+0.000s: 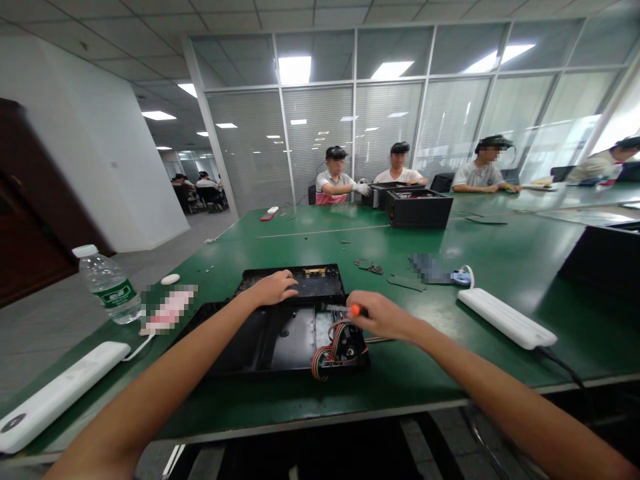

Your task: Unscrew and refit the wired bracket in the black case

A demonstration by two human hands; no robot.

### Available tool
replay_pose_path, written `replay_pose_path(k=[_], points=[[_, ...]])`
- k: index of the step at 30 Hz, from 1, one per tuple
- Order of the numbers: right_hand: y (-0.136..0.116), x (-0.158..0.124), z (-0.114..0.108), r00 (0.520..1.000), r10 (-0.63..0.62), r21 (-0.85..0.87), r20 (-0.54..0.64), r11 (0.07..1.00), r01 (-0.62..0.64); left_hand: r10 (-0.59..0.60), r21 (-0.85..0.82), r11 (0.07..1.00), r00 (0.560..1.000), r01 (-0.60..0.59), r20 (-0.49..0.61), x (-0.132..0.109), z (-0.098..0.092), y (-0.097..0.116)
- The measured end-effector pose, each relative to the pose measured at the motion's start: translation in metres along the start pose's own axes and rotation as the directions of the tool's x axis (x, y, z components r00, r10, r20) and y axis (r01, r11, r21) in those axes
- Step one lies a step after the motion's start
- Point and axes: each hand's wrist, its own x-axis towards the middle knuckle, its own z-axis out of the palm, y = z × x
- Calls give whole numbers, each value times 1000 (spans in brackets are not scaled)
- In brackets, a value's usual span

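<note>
A black metal computer case (295, 343) lies opened out flat on the table in front of me. Its upright rear section (320, 283) carries brass-coloured fittings along the top. On that section rests my left hand (275, 288), fingers apart and slightly bent, holding nothing. My right hand (377, 313) is closed around a screwdriver (355, 310) with an orange and black handle, its shaft pointing left over the case's right part. Just below the screwdriver, a bundle of multicoloured wires (327, 353) loops out of the case's right corner. The screwdriver tip is too blurred to tell what it touches.
On the green table (415, 373) are a water bottle (110, 287), a white power strip (65, 393) at left and another power strip (505, 318) at right. Dark scraps (369, 267) lie beyond the case. Several people sit opposite, near black computer cases (419, 210).
</note>
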Motion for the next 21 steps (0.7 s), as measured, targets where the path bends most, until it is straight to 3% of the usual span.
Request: replay_pose_path(k=[2, 4, 7, 10, 13, 17, 21], points=[[-19, -14, 16, 976, -152, -261, 156, 947, 189, -19, -72, 997, 993, 27, 113, 7, 10, -13], [-30, -27, 29, 929, -266, -396, 258, 848, 353, -29, -162, 985, 982, 60, 189, 12, 17, -21], [-33, -41, 35, 871, -388, -468, 300, 736, 489, -55, -284, 951, 972, 120, 227, 13, 21, -24], [-32, -50, 29, 819, -475, -458, 323, 679, 574, -53, -290, 948, 964, 130, 259, 13, 20, -20], [-33, -55, 25, 824, -476, -464, 309, 681, 567, -2, -204, 977, 963, 59, 269, 14, 17, -13], [-31, -56, 31, 900, -378, -542, 218, 720, 433, 99, -12, 995, 957, -100, 272, 16, 14, -3], [-19, -43, 35, 882, -387, -527, 269, 707, 471, 80, 130, 986, 976, -107, 201, 18, -6, 0]])
